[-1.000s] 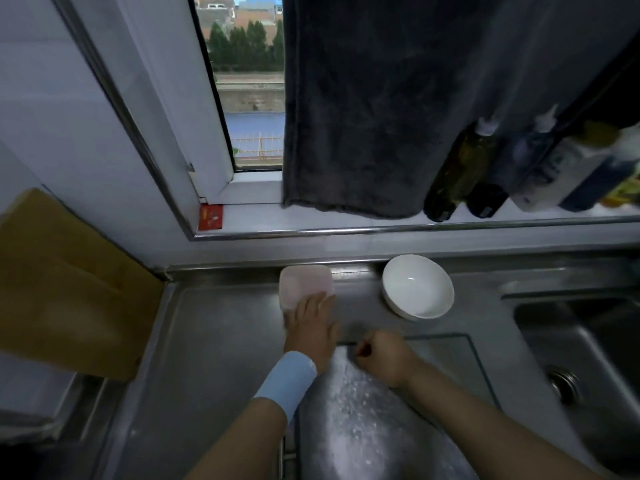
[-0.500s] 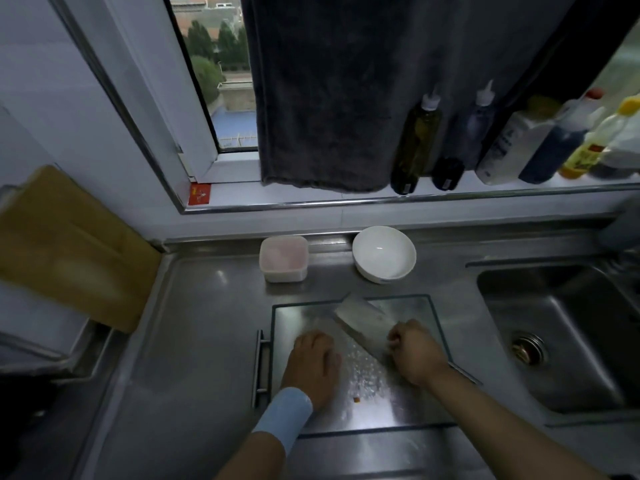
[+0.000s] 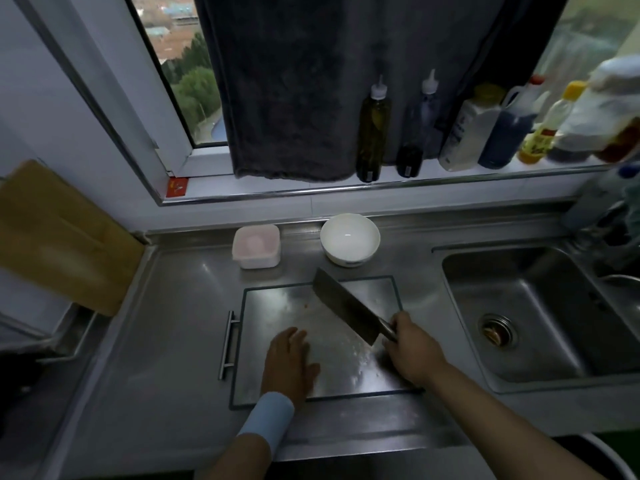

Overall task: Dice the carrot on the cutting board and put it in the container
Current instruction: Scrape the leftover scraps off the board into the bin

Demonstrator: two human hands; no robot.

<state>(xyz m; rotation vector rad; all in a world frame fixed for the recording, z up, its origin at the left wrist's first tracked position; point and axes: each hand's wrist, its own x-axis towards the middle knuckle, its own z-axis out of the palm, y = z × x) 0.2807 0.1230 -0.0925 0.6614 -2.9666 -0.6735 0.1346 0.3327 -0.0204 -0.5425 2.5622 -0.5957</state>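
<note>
The handle of the cleaver (image 3: 346,308) is hidden inside the right hand (image 3: 412,351). What lies in the container (image 3: 256,245) cannot be made out. Orange specks (image 3: 306,305) on the cutting board (image 3: 277,306) are too small to be identified. The wooden board (image 3: 52,237) at the left is cut off by the edge, and the far-right bottles (image 3: 602,112) are blurred.

white bowl (image 3: 349,239), pale blue wristband (image 3: 266,419), dark grey towel (image 3: 294,81).

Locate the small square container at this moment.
In the head view, the container stands at the back of the counter, left of the white bowl, beyond the cutting board.
</note>
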